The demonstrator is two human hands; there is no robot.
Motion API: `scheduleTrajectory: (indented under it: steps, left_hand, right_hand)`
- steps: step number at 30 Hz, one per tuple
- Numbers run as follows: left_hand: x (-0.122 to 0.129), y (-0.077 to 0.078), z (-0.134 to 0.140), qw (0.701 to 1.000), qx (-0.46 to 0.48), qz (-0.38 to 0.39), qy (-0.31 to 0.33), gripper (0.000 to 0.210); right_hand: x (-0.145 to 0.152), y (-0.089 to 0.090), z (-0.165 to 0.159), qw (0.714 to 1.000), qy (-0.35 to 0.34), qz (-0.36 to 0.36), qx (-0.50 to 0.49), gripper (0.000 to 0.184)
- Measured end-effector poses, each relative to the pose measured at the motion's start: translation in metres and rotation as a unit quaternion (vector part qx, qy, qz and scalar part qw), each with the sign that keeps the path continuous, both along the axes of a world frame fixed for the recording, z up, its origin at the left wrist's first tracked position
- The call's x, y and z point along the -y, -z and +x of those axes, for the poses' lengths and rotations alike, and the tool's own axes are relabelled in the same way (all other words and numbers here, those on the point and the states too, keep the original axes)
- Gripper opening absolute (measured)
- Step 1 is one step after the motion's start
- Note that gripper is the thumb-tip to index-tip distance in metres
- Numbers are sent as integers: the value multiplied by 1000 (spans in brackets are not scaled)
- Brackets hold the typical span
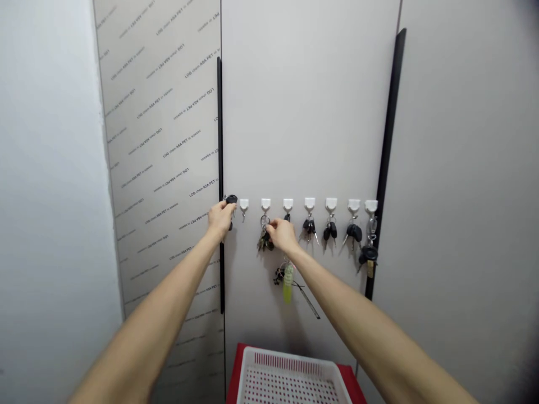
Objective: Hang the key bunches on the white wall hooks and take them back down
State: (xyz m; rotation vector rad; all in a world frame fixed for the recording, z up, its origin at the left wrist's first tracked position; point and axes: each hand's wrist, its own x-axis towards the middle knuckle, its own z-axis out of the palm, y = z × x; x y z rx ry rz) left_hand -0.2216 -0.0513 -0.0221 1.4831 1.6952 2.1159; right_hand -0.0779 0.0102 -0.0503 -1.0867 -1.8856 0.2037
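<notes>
Black-headed keys [231,199] stick out of the fingers of my left hand [219,220], which is closed on them beside the black door handle. A white hook [244,205] is just to the right of that hand. My right hand [283,234] pinches at a bunch of keys [265,241], whose metal ring [265,220] is at the hook above. Behind the right hand, a black object hangs from another hook [288,204]. A yellow-green key fob [287,283] with a cord hangs below the right wrist.
More key bunches [309,227] hang on white hooks along the pale door panel [309,112]. Long black handles [389,134] run down both sides. Below, a white perforated basket [290,362] rests on a red surface [233,370]. Printed film covers the left panel [160,129].
</notes>
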Motion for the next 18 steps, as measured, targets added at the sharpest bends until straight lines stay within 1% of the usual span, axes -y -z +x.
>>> scheduleTrajectory:
  steps: [2,5,8,10,12,14,16,18]
  left_hand:
    - [7,10,4,997,-17,-40,60,17]
    - [15,38,12,985,-24,-91,145,18]
    - [19,67,22,973,-14,-131,189,19]
    - [23,85,28,965,-12,-161,206,18]
    - [30,104,35,954,-19,-193,229,16]
    - [38,126,41,933,-35,-242,264,15]
    - [47,150,47,904,-56,-299,299,13]
    - [55,175,55,876,-73,-347,325,10]
  right_hand:
    - [-6,-6,-4,1000,-4,-19,-24,20]
    - [-5,-20,-6,999,8,20,-45,19]
    - [4,-35,-9,997,-6,71,11,21]
    - [12,-35,-8,994,-32,89,58,21]
    - [20,-23,-2,989,-63,80,109,20]
    - [30,1,10,981,-96,47,164,20]
    - [41,34,25,970,-127,7,208,21]
    - [54,73,40,963,-145,-27,227,19]
